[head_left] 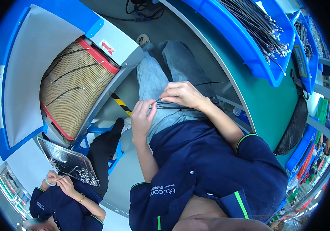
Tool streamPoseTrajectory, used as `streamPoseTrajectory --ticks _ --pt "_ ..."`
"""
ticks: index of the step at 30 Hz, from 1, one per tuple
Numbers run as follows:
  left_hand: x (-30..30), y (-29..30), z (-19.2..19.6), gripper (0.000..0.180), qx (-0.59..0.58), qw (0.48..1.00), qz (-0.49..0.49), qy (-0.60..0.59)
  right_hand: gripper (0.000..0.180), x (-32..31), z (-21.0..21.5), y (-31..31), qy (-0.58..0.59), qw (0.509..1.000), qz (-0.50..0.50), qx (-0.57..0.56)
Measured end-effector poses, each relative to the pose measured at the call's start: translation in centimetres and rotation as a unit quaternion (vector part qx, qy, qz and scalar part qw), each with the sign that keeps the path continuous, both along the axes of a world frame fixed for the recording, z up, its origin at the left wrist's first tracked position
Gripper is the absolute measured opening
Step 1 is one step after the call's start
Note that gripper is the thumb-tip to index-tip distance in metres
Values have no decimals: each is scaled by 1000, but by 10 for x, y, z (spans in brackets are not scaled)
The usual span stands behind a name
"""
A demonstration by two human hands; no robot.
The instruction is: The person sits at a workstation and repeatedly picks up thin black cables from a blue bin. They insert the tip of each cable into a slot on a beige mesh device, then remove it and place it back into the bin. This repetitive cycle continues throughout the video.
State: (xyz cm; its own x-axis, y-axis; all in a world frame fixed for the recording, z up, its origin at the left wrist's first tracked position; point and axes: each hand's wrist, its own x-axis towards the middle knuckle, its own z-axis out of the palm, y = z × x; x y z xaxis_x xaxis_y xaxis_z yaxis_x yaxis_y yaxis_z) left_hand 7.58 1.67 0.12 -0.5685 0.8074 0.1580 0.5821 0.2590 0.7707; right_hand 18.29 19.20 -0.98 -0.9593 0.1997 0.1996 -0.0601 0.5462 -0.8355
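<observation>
Factory assembly floor, cable-processing line. Landmark: mesh conveyor belt (72,84) with red edging, thin black cables lying on it, housed in a blue-and-grey machine. Right of the belt, a green workbench (265,96) carries blue bins (249,42) full of cable bundles. Below the belt, a co-worker (62,204) in the same navy uniform sorts parts on a perforated metal tray (62,156). Black-yellow hazard tape (120,103) just beside the belt.
</observation>
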Motion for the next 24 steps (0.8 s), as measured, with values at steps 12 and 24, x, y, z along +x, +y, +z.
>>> streamPoseTrajectory --ticks 12,24 --pt "-2 -2 -5 13 20 1000 -6 7 15 0 0 -1 -9 999 11 -34" --pt "0 4 -9 18 50 997 3 64 13 2 0 0 -14 994 -8 -107"
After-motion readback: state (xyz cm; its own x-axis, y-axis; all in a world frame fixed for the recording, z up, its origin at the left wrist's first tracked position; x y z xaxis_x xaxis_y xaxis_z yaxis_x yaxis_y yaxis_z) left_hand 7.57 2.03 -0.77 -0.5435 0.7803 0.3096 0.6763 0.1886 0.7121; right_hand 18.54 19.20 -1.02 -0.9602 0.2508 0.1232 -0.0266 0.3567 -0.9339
